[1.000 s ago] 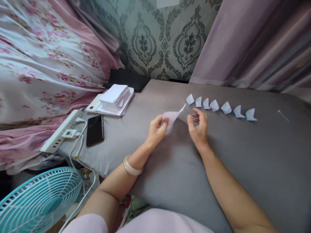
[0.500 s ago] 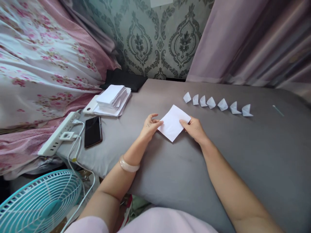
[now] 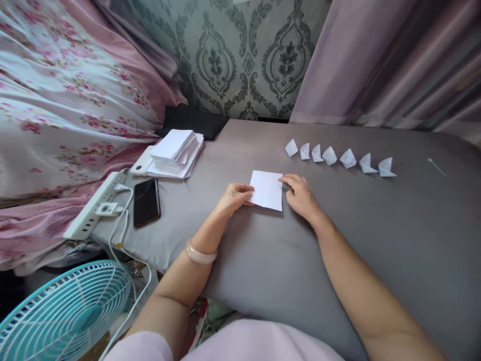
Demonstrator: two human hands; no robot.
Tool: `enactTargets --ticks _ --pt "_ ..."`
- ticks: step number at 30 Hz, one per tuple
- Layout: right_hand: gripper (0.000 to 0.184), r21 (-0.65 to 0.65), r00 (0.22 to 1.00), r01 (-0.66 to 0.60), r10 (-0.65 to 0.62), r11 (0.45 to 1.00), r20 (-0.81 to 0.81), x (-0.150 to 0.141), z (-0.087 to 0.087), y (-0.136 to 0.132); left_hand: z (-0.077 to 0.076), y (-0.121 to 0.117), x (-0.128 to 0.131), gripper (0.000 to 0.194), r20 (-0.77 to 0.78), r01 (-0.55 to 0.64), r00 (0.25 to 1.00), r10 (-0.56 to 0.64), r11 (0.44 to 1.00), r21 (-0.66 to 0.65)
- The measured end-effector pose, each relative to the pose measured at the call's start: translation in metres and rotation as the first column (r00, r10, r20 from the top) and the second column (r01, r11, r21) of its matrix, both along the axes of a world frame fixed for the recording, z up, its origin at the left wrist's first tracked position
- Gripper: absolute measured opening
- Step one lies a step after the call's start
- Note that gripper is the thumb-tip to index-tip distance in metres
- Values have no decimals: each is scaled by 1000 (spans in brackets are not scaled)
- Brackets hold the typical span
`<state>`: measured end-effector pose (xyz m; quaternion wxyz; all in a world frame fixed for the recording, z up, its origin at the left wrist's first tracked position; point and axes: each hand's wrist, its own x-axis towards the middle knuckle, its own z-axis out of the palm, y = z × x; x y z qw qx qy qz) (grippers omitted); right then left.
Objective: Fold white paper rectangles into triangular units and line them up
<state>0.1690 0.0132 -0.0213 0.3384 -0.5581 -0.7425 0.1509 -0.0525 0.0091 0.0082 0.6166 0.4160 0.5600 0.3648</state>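
Well out to the left of the left hand and nearer the body, a turquoise fan [image 3: 84, 317] stands below the grey surface [image 3: 240, 271], with a white power strip [image 3: 93, 208] beyond it, cables plugged in. Next, left of that hand, lies a dark-screened phone [image 3: 146, 202]; farther off, past the phone, sits a stack of white paper [image 3: 173, 150]. A pale bangle [image 3: 200, 252] circles the wrist behind the left hand [image 3: 235, 196], which pinches the left edge of a white sheet [image 3: 267, 189] between thumb and fingers. The sheet lies between the two hands, roughly square to the body. At its right edge, near the far corner, the right hand [image 3: 299, 197] touches with a fingertip, loosely open, its thumb apart from the paper. Beyond the right hand and stretching off to its right runs a row of seven folded paper pieces [image 3: 348, 158] (each with pointed corners). Well right of them is a thin stick [image 3: 438, 167].
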Motion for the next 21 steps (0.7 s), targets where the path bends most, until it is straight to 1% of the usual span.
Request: enactTargets --ticks 3,5,8,11,14,16,19,21 --pt "53 -12 985 -103 104 995 136 -1 -3 -3 4 2 0 11 48 -52 997 55 996 -72" --pt "50 -20 975 -133 134 991 179 -2 -1 -5 8 2 1 11 65 -77 994 84 992 -100" --pt "48 -61 959 -171 181 983 218 -4 6 -10 13 2 1 10 72 -125 988 133 987 -103" --pt "48 -125 939 -219 243 968 243 -5 12 -15 16 2 2 9 84 -145 985 153 985 -96" --pt "40 -111 945 -212 232 971 231 -4 11 -15 18 1 2 11 53 -151 986 156 984 -92" --pt "33 -59 956 -186 195 981 220 -2 8 -12 18 0 1 11 23 -115 993 117 990 -84" --pt "34 10 961 -180 173 984 216 2 3 -8 17 -2 -3 13 -9 46 999 -47 995 -84" --pt "32 23 962 -173 164 985 217 4 3 -7 16 -3 -6 15 -51 140 988 -144 987 -84"
